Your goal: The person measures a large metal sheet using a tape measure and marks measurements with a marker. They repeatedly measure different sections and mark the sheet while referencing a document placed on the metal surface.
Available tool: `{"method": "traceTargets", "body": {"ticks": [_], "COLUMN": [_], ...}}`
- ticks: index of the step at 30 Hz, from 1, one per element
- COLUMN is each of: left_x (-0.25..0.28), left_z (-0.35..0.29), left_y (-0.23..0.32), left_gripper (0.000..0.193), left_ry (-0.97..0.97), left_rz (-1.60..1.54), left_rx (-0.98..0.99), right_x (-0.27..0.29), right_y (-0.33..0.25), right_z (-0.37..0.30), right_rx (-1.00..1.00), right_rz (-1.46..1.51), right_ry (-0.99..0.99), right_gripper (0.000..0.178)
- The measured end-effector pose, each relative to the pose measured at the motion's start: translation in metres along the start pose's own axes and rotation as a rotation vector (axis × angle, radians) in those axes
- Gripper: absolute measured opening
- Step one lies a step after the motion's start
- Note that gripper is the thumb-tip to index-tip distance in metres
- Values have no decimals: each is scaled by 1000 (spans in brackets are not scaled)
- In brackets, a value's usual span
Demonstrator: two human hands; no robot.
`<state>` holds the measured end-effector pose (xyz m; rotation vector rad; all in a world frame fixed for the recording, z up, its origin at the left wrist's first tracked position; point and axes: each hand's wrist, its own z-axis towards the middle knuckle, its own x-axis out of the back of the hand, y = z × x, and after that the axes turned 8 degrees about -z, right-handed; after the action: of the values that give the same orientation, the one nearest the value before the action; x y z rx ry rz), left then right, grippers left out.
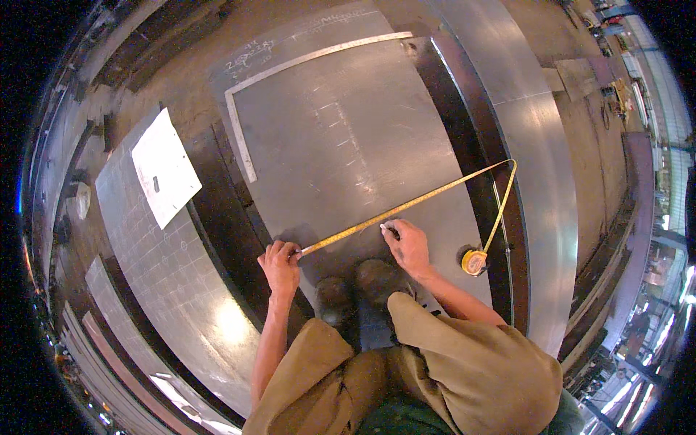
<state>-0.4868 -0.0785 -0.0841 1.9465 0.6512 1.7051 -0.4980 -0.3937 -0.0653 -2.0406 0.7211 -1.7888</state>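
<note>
A yellow tape measure blade (395, 211) stretches across a grey steel plate (290, 145). My left hand (281, 264) pinches its hooked end at the plate's left edge. The blade runs up to the right, bends beyond the plate's right edge and doubles back to its yellow case (474, 262), which lies to the right of my right forearm. My right hand (409, 246) is closed around a short white-tipped marker (384, 228), held just below the blade near the middle of the plate. Its fingers partly hide the marker's body.
A metal carpenter's square (233, 109) lies along the plate's far and left edges. On another plate to the left (138, 210) rests a white sheet of paper (165, 170). A long steel beam (533, 130) flanks the right side. My boots (377, 281) stand on the near end.
</note>
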Motion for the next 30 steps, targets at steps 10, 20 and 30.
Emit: {"method": "traceTargets", "body": {"ticks": [10,20,30], "left_x": [5,5,5], "left_z": [-2,1,1], "left_y": [4,0,3], "left_gripper": [11,12,13], "left_ry": [28,-39,-36], "left_rz": [3,8,21], "left_rx": [12,51,54], "right_x": [-11,1,7], "right_y": [-7,0,4], "right_z": [4,5,11], "right_rx": [-45,-56,-59], "right_rz": [-152,-105,-117], "right_ry": [15,6,62], "right_gripper": [21,21,14]}}
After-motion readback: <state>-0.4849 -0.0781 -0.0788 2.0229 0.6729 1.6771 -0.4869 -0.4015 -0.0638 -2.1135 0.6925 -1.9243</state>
